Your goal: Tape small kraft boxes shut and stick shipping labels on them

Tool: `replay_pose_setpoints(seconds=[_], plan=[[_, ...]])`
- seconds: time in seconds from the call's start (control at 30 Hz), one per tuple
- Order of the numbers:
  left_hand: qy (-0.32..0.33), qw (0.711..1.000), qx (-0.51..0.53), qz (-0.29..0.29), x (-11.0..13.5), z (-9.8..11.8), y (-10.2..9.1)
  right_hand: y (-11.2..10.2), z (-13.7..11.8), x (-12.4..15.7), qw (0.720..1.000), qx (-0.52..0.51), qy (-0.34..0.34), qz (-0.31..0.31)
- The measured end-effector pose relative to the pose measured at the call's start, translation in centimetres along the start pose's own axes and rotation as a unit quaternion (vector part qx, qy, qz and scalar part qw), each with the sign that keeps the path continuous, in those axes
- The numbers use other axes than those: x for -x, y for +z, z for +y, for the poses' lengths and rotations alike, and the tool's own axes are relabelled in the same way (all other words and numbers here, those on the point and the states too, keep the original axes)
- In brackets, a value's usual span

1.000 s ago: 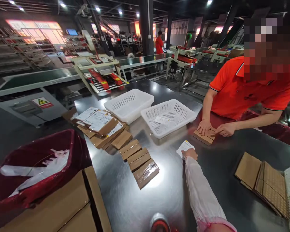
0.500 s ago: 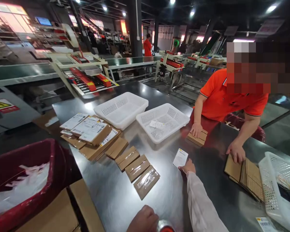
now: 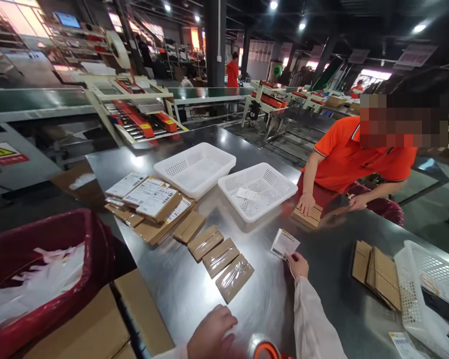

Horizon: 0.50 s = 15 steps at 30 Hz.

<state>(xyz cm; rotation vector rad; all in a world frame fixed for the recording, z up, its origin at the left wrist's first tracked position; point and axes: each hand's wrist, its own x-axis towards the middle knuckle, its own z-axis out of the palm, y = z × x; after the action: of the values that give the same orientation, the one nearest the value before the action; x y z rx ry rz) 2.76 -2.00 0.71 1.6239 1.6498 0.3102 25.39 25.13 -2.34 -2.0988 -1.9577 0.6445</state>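
My right hand [image 3: 298, 265] pinches the near edge of a white printed slip [image 3: 285, 243], tilted up above the metal table [image 3: 262, 289]. At the bottom, my left hand [image 3: 213, 331] hovers palm-down with its fingers loosely apart and nothing visible in them. Just right of it is a round object with an orange-red ring [image 3: 265, 349], cut off by the frame edge. Several small flat cardboard packets [image 3: 234, 277] with shiny clear tape lie in a slanting row beyond my left hand. Behind them is a pile of labelled cardboard parcels [image 3: 153, 199].
Two white perforated baskets [image 3: 194, 169] stand at the back; the right one [image 3: 247, 217] contains a slip. A co-worker in orange [image 3: 344, 154] presses a carton [image 3: 307, 216]. Flattened cartons [image 3: 381, 274] and another white basket [image 3: 411, 289] are at right. A dark-red lined bin [image 3: 97, 244] stands left.
My right hand has lifted and tilted the slip. My left hand has moved left and its fingers have spread. The co-worker's hand has withdrawn from the flattened cartons.
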Motion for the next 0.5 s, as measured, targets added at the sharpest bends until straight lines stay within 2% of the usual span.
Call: replay_pose_setpoints(seconds=[0.07,0.13,0.2,0.23,0.27,0.3,0.37,0.4,0.43,0.5], plan=[[0.052,0.991,0.033,0.115,0.8,0.7,-2.2,-2.0,-0.8,3.3,0.997,-0.050,-0.057,0.026],[0.183,0.953,0.032,0.238,1.7,1.8,-4.8,-3.7,-2.3,7.6,0.980,-0.160,-0.119,-0.004],[0.330,0.894,0.009,0.302,2.4,3.2,-7.5,-5.0,-4.6,12.4,0.935,-0.305,-0.129,-0.125],[0.376,0.876,0.005,0.304,2.5,3.9,-8.6,-5.4,-6.0,14.6,0.904,-0.365,-0.109,-0.193],[0.391,0.873,0.013,0.292,2.5,4.4,-9.5,-5.6,-7.3,16.7,0.872,-0.415,-0.086,-0.244],[0.376,0.884,0.036,0.274,2.4,4.8,-10.1,-5.8,-8.7,18.4,0.843,-0.456,-0.064,-0.278],[0.272,0.925,0.128,0.231,2.1,5.0,-10.6,-6.0,-10.8,20.7,0.810,-0.503,-0.035,-0.299],[0.205,0.938,0.192,0.204,1.9,4.7,-10.5,-6.0,-11.5,21.3,0.809,-0.508,-0.031,-0.293],[0.139,0.938,0.260,0.180,1.8,4.3,-10.3,-6.0,-12.1,21.7,0.818,-0.502,-0.035,-0.279],[0.041,0.914,0.378,0.141,1.6,3.3,-9.7,-6.0,-12.7,21.9,0.852,-0.461,-0.069,-0.237]])
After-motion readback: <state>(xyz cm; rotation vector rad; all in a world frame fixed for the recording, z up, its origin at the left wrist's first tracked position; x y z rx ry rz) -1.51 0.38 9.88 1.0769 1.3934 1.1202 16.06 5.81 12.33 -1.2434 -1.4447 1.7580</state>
